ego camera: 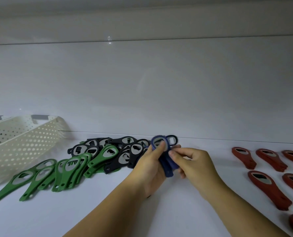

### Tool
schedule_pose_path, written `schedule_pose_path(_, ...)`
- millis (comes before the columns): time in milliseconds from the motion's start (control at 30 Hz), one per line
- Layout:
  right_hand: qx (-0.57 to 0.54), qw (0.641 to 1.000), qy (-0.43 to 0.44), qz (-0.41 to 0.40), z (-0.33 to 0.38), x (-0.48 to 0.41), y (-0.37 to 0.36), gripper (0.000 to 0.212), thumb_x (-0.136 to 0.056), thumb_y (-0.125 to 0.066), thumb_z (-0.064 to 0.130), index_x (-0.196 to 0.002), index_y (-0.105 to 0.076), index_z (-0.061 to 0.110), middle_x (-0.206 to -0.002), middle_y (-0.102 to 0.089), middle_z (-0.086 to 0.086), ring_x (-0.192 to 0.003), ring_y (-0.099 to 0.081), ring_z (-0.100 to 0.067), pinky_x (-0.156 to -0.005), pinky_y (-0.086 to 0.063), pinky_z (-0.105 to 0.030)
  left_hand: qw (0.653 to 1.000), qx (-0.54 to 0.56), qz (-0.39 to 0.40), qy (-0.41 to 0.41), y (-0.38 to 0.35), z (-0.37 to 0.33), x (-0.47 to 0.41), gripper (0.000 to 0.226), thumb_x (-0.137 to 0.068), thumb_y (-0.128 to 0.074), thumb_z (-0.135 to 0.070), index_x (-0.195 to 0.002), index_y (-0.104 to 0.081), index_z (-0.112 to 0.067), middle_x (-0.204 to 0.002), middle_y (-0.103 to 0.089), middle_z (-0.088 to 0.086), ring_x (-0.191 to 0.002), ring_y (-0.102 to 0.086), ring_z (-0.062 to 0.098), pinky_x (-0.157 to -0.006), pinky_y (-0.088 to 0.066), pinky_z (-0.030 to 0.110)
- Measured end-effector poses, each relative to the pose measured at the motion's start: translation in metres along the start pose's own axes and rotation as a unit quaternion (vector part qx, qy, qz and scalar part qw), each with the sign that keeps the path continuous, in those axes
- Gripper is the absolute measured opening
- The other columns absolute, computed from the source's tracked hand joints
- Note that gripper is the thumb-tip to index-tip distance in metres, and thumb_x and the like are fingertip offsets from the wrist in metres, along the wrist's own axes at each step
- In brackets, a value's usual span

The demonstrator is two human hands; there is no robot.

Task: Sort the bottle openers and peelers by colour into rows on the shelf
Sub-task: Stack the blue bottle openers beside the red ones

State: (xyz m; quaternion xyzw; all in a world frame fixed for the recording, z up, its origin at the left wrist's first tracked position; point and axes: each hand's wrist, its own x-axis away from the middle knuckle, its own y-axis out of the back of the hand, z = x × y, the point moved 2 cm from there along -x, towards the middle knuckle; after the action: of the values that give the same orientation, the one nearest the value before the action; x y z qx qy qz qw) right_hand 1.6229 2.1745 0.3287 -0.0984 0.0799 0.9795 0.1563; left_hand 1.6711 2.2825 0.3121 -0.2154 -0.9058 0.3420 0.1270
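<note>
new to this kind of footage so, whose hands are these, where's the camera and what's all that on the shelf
There is no machine: these are a person's two bare hands. The one picture comes from a camera worn on the person's head, looking forward and down. The left hand and right hand together hold a small stack of blue bottle openers above a white shelf. On it lie green bottle openers at the left, a pile of black bottle openers beside them, and red bottle openers in rows at the right. A white perforated basket sits far left.
</note>
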Motion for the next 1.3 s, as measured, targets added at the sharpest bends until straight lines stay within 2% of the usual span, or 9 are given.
schedule_pose_path(167, 0.136, 0.990, 0.029, -0.022, -0.012, -0.008, 0.010, 0.010, -0.090, -0.063, 0.020, -0.093, -0.070, 0.026, -0.082, -0.069, 0.017, -0.074, -0.063, 0.000, -0.074, -0.054, -0.023, 0.991, 0.071, -0.053, -0.098, 0.015, -0.034, -0.003, 0.031, -0.103, -0.034, -0.015, -0.130, -0.048, -0.020, -0.102, -0.069, 0.021, -0.080, -0.072, 0.030, -0.068, -0.058, 0.042)
schedule_pose_path(300, 0.339, 0.929, 0.055, 0.139, -0.027, -0.006, 0.002, 0.028, -0.091, -0.061, 0.026, -0.119, -0.064, 0.025, -0.122, -0.053, 0.021, -0.110, -0.049, 0.004, -0.099, -0.036, -0.014, 0.973, 0.104, -0.138, -0.152, 0.033, -0.056, 0.000, 0.036, -0.103, -0.031, -0.015, -0.131, -0.045, -0.033, -0.103, -0.064, 0.018, -0.086, -0.064, 0.027, -0.063, -0.051, 0.036)
schedule_pose_path(400, 0.345, 0.929, 0.067, 0.114, -0.028, -0.004, -0.005, 0.012, -0.089, -0.062, 0.028, -0.096, -0.071, 0.023, -0.100, -0.069, 0.012, -0.093, -0.063, -0.006, -0.085, -0.050, -0.024, 0.970, 0.108, -0.159, -0.148, 0.035, -0.056, 0.000, 0.038, -0.102, -0.031, -0.013, -0.130, -0.045, -0.036, -0.108, -0.061, 0.018, -0.085, -0.062, 0.027, -0.061, -0.050, 0.035)
schedule_pose_path(500, 0.251, 0.964, 0.032, 0.078, -0.029, -0.004, -0.005, 0.010, -0.087, -0.066, 0.021, -0.088, -0.068, 0.030, -0.086, -0.068, 0.018, -0.079, -0.063, 0.005, -0.068, -0.043, -0.004, 0.971, 0.093, -0.168, -0.140, 0.034, -0.053, 0.000, 0.037, -0.101, -0.033, -0.014, -0.126, -0.047, -0.037, -0.096, -0.064, 0.014, -0.072, -0.059, 0.023, -0.059, -0.049, 0.033)
schedule_pose_path(667, 0.264, 0.963, -0.047, -0.005, -0.036, -0.030, 0.002, 0.014, -0.089, -0.062, 0.025, -0.103, -0.065, 0.024, -0.109, -0.066, 0.005, -0.100, -0.061, -0.014, -0.085, -0.046, -0.025, 0.989, 0.074, -0.115, -0.055, 0.029, -0.051, 0.000, 0.021, -0.099, -0.040, -0.027, -0.105, -0.061, -0.030, -0.075, -0.059, 0.009, -0.045, -0.045, 0.014, -0.041, -0.039, 0.017)
schedule_pose_path(767, 0.389, 0.917, -0.091, 0.011, -0.033, -0.047, -0.006, 0.046, -0.091, -0.054, 0.045, -0.130, -0.053, 0.021, -0.133, -0.052, 0.000, -0.120, -0.049, -0.021, -0.094, -0.041, -0.032, 0.993, 0.074, -0.087, -0.029, 0.030, -0.051, -0.004, 0.026, -0.099, -0.040, -0.038, -0.100, -0.059, -0.020, -0.076, -0.060, 0.012, -0.043, -0.043, 0.014, -0.034, -0.031, 0.015)
schedule_pose_path(900, 0.562, 0.826, -0.029, 0.025, -0.037, -0.057, -0.020, 0.053, -0.090, -0.040, 0.061, -0.128, -0.052, 0.026, -0.140, -0.042, 0.000, -0.129, -0.033, -0.024, -0.101, -0.031, -0.038, 0.988, 0.092, -0.108, -0.060, 0.040, -0.059, -0.007, 0.038, -0.100, -0.031, -0.049, -0.111, -0.055, -0.023, -0.088, -0.066, 0.017, -0.040, -0.043, 0.015, -0.033, -0.033, 0.015)
schedule_pose_path(1133, 0.508, 0.861, -0.037, 0.013, -0.040, -0.066, -0.011, 0.037, -0.085, -0.057, 0.056, -0.105, -0.061, 0.025, -0.117, -0.056, 0.002, -0.115, -0.046, -0.024, -0.090, -0.039, -0.034, 0.984, 0.105, -0.131, -0.065, 0.041, -0.061, -0.011, 0.038, -0.101, -0.032, -0.047, -0.108, -0.060, -0.022, -0.073, -0.057, 0.011, -0.050, -0.047, 0.018, -0.041, -0.045, 0.019)
schedule_pose_path(1300, 0.330, 0.942, -0.016, -0.052, -0.040, -0.067, 0.002, 0.016, -0.092, -0.057, 0.031, -0.082, -0.053, 0.019, -0.082, -0.061, 0.005, -0.081, -0.057, -0.021, -0.068, -0.044, -0.030, 0.983, 0.041, -0.162, -0.075, 0.041, -0.060, -0.012, 0.045, -0.100, -0.031, -0.048, -0.100, -0.062, -0.015, -0.069, -0.064, 0.015, -0.074, -0.063, 0.029, -0.073, -0.055, 0.039)
